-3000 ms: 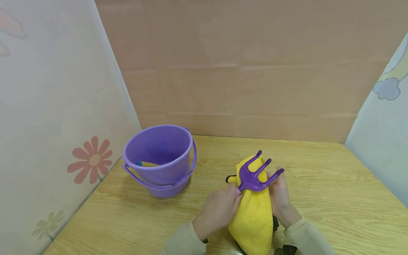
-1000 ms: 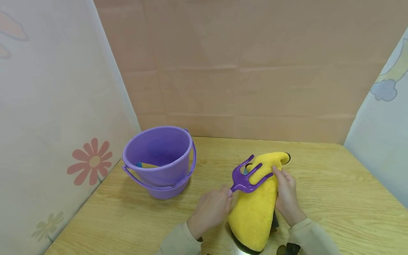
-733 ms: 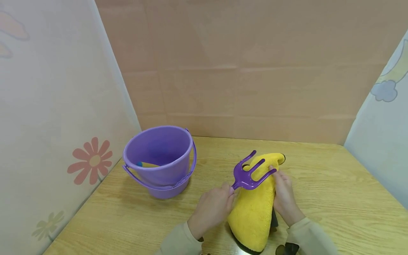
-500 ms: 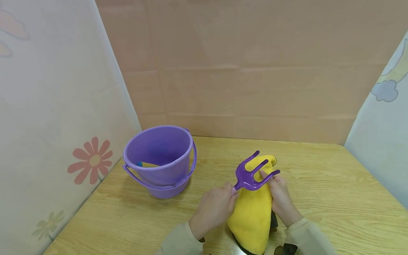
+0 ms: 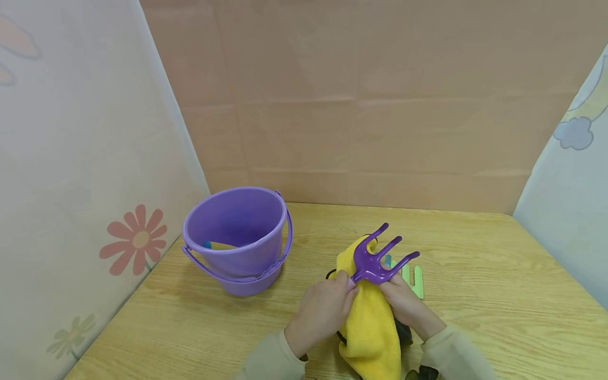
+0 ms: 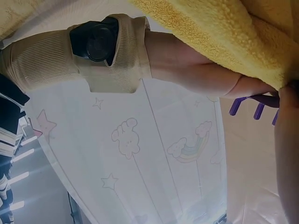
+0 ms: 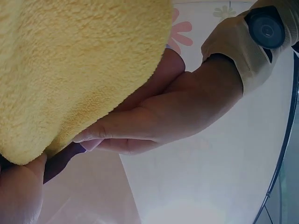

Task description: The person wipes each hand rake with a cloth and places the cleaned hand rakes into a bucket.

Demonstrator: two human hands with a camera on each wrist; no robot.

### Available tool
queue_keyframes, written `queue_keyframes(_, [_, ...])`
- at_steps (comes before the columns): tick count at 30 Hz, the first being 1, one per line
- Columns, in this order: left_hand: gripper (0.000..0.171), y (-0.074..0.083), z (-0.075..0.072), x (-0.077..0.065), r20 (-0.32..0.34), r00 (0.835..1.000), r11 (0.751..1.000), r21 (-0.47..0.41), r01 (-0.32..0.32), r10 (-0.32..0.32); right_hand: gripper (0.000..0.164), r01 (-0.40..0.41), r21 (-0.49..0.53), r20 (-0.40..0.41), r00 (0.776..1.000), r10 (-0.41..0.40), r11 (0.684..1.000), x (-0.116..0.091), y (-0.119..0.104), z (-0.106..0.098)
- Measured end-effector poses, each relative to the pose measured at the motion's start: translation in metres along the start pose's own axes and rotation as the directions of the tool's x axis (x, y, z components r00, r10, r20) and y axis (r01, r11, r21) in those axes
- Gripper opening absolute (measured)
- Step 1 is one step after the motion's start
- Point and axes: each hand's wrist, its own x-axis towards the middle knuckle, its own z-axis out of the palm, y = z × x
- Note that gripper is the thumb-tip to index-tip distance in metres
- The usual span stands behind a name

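In the head view my left hand [image 5: 323, 311] grips the lilac handle of a purple toy garden fork [image 5: 370, 266], its three tines pointing up and right. Under the fork a yellow towel [image 5: 372, 330] with dark edging hangs bunched. My right hand [image 5: 406, 301] holds the towel just below the tines, its fingertips partly hidden by the fork. In the right wrist view the towel [image 7: 88, 60] covers much of the picture, with the left hand [image 7: 135, 121] behind it at the handle. The left wrist view shows purple tines [image 6: 258, 111] beside the right hand [image 6: 247, 86].
A purple bucket [image 5: 247, 253] stands to the left, its handle lowered, with a yellow and blue item [image 5: 220, 245] inside. A light green pronged toy [image 5: 418, 282] lies on the wooden table [image 5: 513, 295] behind the right hand. Printed cloth walls [image 5: 119, 132] enclose the sides.
My right hand has moved left and down, carrying the towel's upper end left and baring the green toy behind it. The left hand keeps its grip on the fork, which has barely shifted.
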Motion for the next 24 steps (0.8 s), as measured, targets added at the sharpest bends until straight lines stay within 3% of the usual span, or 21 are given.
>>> queue_keyframes(7, [0.025, 0.0, -0.0004, -0.0008, -0.009, 1.0, 1.0, 0.01, -0.002, 0.002, 0.031, -0.068, 0.114, -0.153, 0.985, 0.085, 0.991, 0.0005, 0.0007, 0.0016])
queue_keyframes(16, [0.026, 0.0001, -0.0002, -0.0027, -0.002, 1.0, 1.0, -0.003, -0.022, 0.022, 0.039, -0.006, 0.253, -0.169, 0.984, 0.05, 0.968, 0.0003, 0.0008, 0.0014])
queue_keyframes(19, [0.027, 0.0003, -0.0004, -0.0029, 0.013, 1.0, 1.0, -0.005, -0.01, 0.011, 0.044, 0.042, 0.364, -0.154, 0.988, 0.015, 0.93, 0.0001, -0.001, 0.0027])
queue_keyframes(24, [0.026, 0.0003, -0.0003, -0.0025, 0.061, 0.998, 1.0, -0.023, 0.011, -0.009, 0.053, 0.079, 0.556, -0.062, 0.997, -0.053, 0.827, -0.0006, -0.0043, 0.0035])
